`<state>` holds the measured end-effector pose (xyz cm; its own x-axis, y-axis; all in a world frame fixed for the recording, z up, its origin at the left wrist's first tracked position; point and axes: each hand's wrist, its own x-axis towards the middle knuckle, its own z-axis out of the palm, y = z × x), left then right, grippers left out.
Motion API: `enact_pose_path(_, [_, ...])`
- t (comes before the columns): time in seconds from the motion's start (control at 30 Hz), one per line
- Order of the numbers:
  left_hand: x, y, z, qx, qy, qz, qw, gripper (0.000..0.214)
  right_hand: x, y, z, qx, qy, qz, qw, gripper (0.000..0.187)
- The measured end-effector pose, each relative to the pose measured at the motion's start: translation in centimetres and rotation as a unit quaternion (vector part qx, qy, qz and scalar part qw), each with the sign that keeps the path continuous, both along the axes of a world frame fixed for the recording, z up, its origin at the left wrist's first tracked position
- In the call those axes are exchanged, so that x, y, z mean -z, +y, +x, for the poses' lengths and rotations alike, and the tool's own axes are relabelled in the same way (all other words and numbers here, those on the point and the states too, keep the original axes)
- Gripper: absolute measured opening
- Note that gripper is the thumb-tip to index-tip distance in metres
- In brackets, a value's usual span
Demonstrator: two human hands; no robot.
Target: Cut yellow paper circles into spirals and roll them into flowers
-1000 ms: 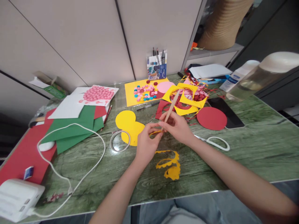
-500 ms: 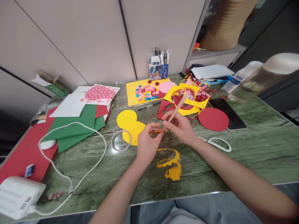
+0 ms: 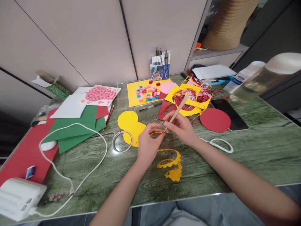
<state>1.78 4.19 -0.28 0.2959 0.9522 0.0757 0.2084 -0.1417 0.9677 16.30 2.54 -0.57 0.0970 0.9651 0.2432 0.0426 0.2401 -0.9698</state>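
My right hand (image 3: 180, 127) grips a thin, flat wooden stick (image 3: 178, 110), slanted up and to the right. The stick's lower tip meets the fingers of my left hand (image 3: 150, 139), which pinch one end of a yellow paper strip. From there the scalloped strip (image 3: 174, 163) hangs down in a spiral, ending in a wavy-edged piece. Exactly how the paper lies against the stick is hidden by my fingers. Left of my left hand are joined yellow paper circles (image 3: 128, 121) with a roll of tape (image 3: 121, 150) at their edge.
White-handled scissors (image 3: 221, 146), a red paper disc (image 3: 215, 120) and a phone (image 3: 231, 114) lie to the right. Paper scraps (image 3: 195, 94) and small coloured paper rolls (image 3: 144, 94) sit behind. Green sheets (image 3: 72, 122) and a white cable (image 3: 105, 147) spread at left; a bottle (image 3: 256, 83) stands back right.
Both hands keep nearly the same place and hold. The hanging yellow strip has swayed very slightly to the left.
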Motion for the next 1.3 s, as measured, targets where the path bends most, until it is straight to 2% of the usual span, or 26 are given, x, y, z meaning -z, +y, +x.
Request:
enact_pose_path(0.33, [-0.12,0.01,0.02,-0.009,0.001,0.002,1.000,0.019,-0.02,-0.33,-0.17,0.008,-0.035,0.029,0.999,0.011])
enact_pose_path(1.13, [-0.01,0.08,-0.08,-0.008,-0.025,-0.013,1.000,0.015,0.31,-0.32,0.10,0.024,-0.119,0.038,0.992,0.009])
enact_pose_path(1.3, [0.02,-0.02,-0.19,-0.012,-0.007,0.005,1.000,0.014,0.20,-0.41,-0.18,0.037,-0.126,0.044,0.990,0.010])
